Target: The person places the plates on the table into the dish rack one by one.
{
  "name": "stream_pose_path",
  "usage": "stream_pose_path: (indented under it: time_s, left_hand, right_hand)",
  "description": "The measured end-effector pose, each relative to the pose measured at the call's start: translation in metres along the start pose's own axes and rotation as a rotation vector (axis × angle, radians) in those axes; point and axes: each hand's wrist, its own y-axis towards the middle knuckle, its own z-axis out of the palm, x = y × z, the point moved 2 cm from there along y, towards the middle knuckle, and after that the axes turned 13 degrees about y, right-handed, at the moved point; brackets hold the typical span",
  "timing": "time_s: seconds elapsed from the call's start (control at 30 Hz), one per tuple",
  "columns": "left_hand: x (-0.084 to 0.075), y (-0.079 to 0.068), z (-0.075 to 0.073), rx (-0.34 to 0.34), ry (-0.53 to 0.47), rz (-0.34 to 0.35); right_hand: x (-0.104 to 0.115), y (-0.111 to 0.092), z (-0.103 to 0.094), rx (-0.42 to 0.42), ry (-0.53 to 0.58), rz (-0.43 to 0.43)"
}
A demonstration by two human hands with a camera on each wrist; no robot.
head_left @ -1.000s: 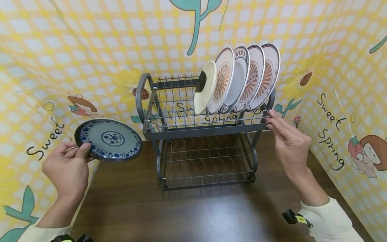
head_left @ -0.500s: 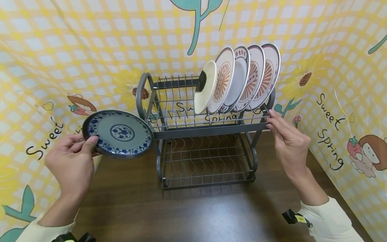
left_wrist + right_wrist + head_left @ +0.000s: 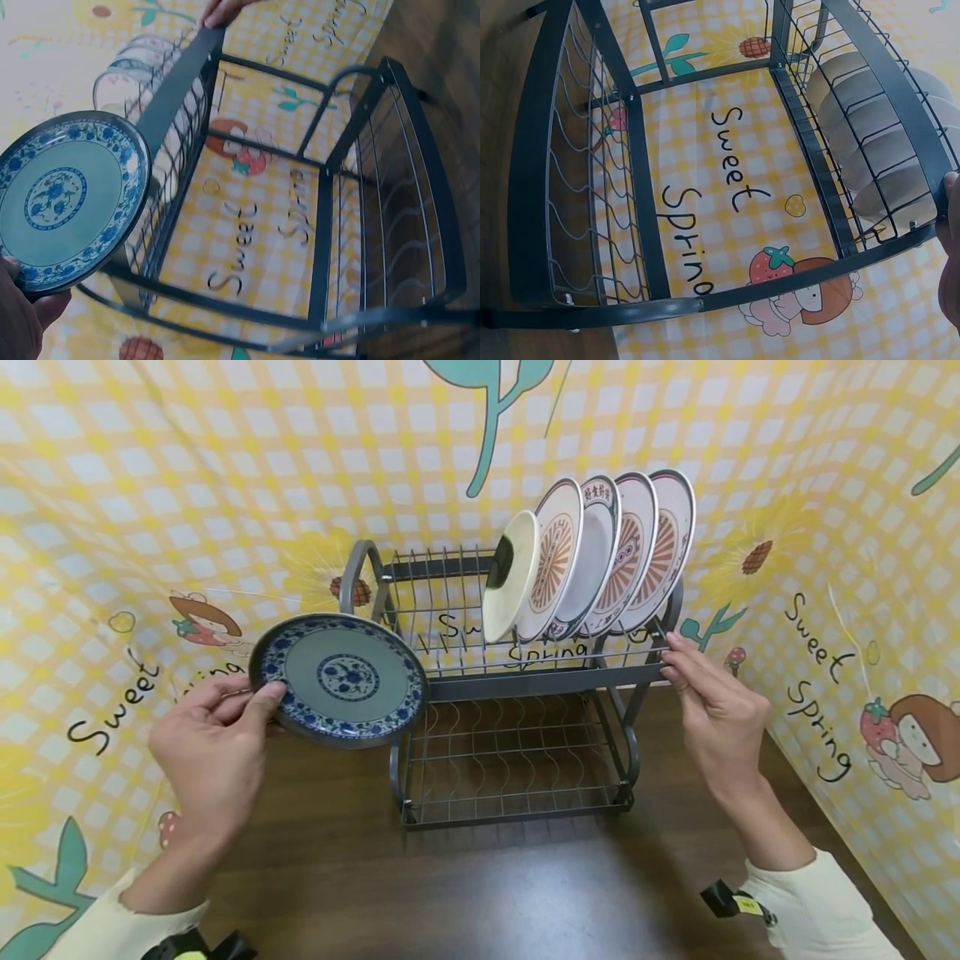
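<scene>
My left hand point(image 3: 217, 752) pinches the near-left rim of a blue-and-white patterned plate point(image 3: 348, 677), thumb on top and fingers beneath. The plate, face up and slightly tilted, overlaps the left front corner of a dark grey two-tier dish rack point(image 3: 517, 683) in the head view. In the left wrist view the same plate point(image 3: 56, 199) shows its floral rim and centre. At the rack's right front corner, my right hand point(image 3: 716, 718) grips the upper tier's frame between thumb and fingers. Several plates point(image 3: 626, 560) stand on edge in the upper tier's right half, a cream dish point(image 3: 512, 581) leftmost among them.
The rack's lower tier point(image 3: 517, 760), with wavy wires, sits close over the brown wooden floor point(image 3: 480, 877). Yellow checked cloth point(image 3: 300, 460) printed with flowers and words covers the back and both sides. Upper-tier wire slots point(image 3: 438, 585) show left of the cream dish.
My left hand has carried the blue-and-white plate rightward and a little upward, from beside the rack to overlapping its left front corner. My right hand stays at the right corner.
</scene>
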Motion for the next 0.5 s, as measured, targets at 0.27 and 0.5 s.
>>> stream_pose_path:
  time_s: [0.27, 0.5]
  left_hand:
    - [-0.027, -0.008, 0.013, 0.044, 0.007, 0.135]
    - [-0.042, -0.015, 0.026, 0.101, -0.047, 0.157]
  right_hand:
    - [0.010, 0.003, 0.002, -0.010, 0.012, -0.002]
    - [0.030, 0.010, 0.007, -0.025, 0.011, 0.002]
